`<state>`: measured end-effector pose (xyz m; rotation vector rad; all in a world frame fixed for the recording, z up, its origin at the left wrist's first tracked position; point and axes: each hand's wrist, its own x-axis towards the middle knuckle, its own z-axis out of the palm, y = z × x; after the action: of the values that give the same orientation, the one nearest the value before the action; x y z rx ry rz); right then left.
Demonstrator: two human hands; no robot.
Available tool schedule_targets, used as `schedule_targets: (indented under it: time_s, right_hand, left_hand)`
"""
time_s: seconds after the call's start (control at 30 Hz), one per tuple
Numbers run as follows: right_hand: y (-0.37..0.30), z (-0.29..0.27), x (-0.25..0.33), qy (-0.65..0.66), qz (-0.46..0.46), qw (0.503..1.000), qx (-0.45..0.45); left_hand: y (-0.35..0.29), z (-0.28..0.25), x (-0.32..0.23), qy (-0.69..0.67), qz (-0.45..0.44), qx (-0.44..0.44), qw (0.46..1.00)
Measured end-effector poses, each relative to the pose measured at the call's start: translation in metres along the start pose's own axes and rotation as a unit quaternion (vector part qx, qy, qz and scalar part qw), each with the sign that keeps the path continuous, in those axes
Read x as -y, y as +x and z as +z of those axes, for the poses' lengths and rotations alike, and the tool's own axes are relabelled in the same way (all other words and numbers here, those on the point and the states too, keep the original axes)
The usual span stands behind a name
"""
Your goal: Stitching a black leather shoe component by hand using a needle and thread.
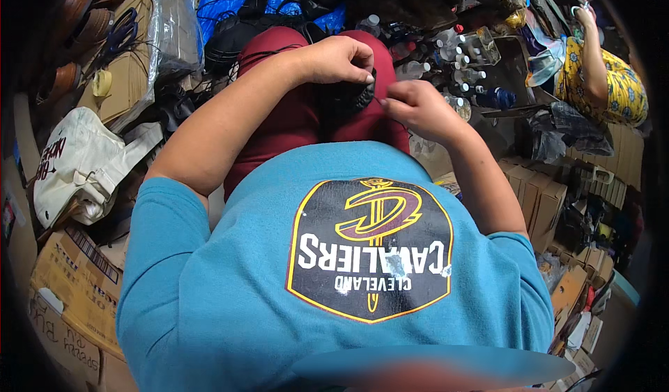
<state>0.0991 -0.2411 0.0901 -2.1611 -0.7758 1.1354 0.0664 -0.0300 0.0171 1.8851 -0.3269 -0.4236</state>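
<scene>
Black piece (pixel 363 101) with a ribbed edge sits on the lap, over the maroon trousers (pixel 279 124), bodyward of the left fingers (pixel 360 72) and on the left side of the right fingers (pixel 394 104). Key relation: its right edge faces the right fingertips, just beside them; can't tell if there's contact. Long axis looks roughly fore-aft, running from the left thumb back toward the body, slightly leftward. Low confidence: piece is dark and its far end sits under the left hand (pixel 339 59).

Nearer hand: left, at the piece's far end, thumb tip on or right over the edge. Left fingers are curled; can't tell if they're clamped on the piece, contact is hidden. Right hand (pixel 425 111) comes in from the side, fingers together at the tips, pointing at the piece. Can't tell what, if anything, is between them; too small.

Around: bottles (pixel 465 75) right of the right fingers and farther out. Blue tarp (pixel 219 5) beyond the left fingers, off to their left. White cloth bag (pixel 80 162) well left of both. Co-worker in a yellow patterned top (pixel 617 82) far right of the right fingers.
</scene>
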Motion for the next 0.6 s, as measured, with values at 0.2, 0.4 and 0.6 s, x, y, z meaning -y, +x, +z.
schedule_targets:
  time_s: [0.2,0.4,0.6]
  right_hand:
    - [-0.022,0.002,-0.008,0.118,-0.096,0.976,-0.154]
    - [-0.007,0.011,-0.002,-0.046,-0.051,0.988,-0.138]
    - [0.004,0.012,0.0,-0.021,0.009,0.992,-0.125]
  left_hand:
    - [0.001,-0.009,0.009,-0.101,0.009,0.042,0.994]
    - [-0.002,-0.017,0.01,-0.146,-0.026,0.085,0.985]
    - [-0.005,-0.018,0.011,-0.139,-0.061,0.085,0.985]
